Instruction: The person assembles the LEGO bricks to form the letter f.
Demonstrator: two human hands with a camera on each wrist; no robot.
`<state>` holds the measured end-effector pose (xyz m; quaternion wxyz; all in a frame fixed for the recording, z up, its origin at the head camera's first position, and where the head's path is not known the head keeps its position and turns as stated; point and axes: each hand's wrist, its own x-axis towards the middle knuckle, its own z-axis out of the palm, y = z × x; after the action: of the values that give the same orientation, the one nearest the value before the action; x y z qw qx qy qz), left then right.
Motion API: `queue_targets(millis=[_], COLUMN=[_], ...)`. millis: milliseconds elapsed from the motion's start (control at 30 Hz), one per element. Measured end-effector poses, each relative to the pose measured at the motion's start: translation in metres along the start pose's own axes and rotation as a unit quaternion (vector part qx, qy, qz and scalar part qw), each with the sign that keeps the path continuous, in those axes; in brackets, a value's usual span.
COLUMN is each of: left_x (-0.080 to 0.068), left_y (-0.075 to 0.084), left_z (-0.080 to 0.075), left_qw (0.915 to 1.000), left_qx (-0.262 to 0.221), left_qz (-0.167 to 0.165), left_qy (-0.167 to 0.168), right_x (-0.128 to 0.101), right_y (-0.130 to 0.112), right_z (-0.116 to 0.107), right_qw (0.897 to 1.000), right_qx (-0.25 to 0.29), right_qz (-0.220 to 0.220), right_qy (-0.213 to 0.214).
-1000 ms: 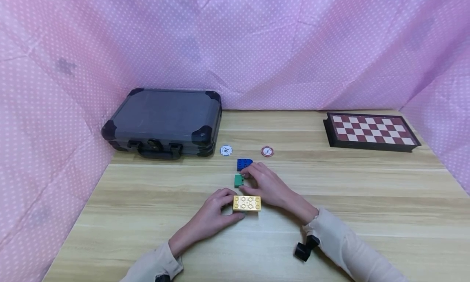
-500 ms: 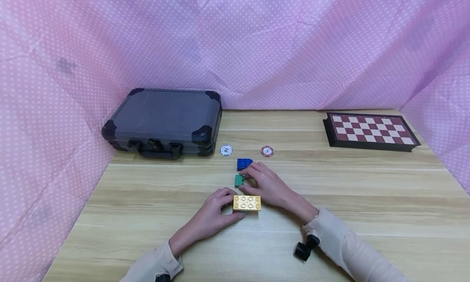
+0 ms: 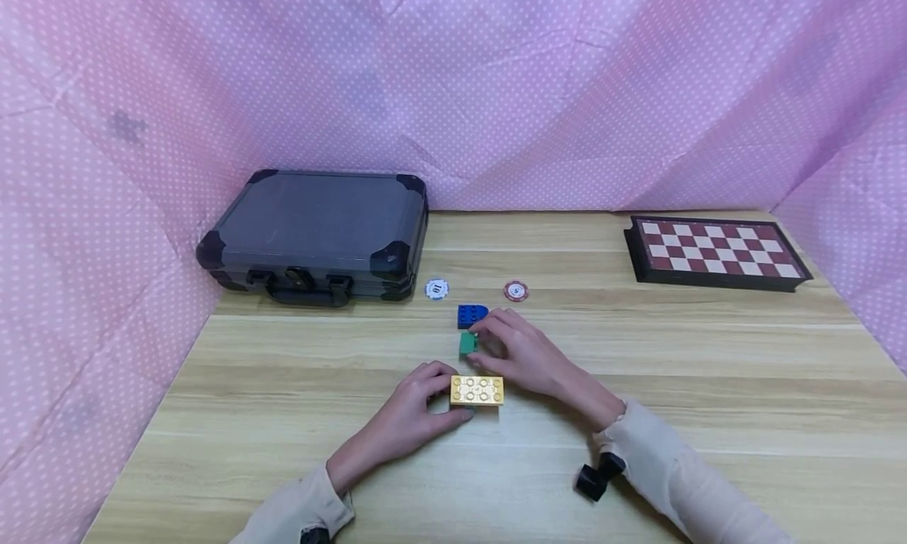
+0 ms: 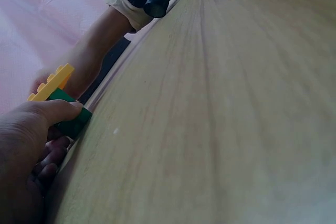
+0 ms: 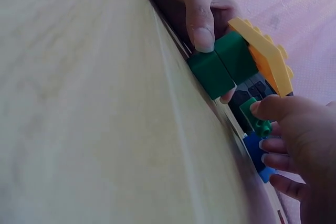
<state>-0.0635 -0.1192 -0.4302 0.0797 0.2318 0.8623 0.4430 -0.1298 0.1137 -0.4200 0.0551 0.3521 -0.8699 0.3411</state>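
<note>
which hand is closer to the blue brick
Right. The right hand pinches the small green brick right beside the blue brick; the left hand grips the yellow brick, nearer the person.

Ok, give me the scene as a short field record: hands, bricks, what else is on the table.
left hand: grips the yellow brick, which sits on a green block
right hand: pinches the small green brick
blue brick: on the table, just beyond the small green brick
chips: white chip, red chip
case: far left, closed
chessboard: far right
</note>
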Motion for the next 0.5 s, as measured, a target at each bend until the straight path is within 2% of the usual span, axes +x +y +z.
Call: queue_targets(millis=[500], left_x=[0.0], left_y=[-0.002], left_z=[0.001], left_qw=[1.0], left_qx=[0.007], left_qz=[-0.003], left_qy=[0.0], right_x=[-0.004], right_y=[0.001], right_z=[-0.011], right_qw=[1.0], right_qx=[0.027], right_qz=[-0.011], right_qy=[0.011])
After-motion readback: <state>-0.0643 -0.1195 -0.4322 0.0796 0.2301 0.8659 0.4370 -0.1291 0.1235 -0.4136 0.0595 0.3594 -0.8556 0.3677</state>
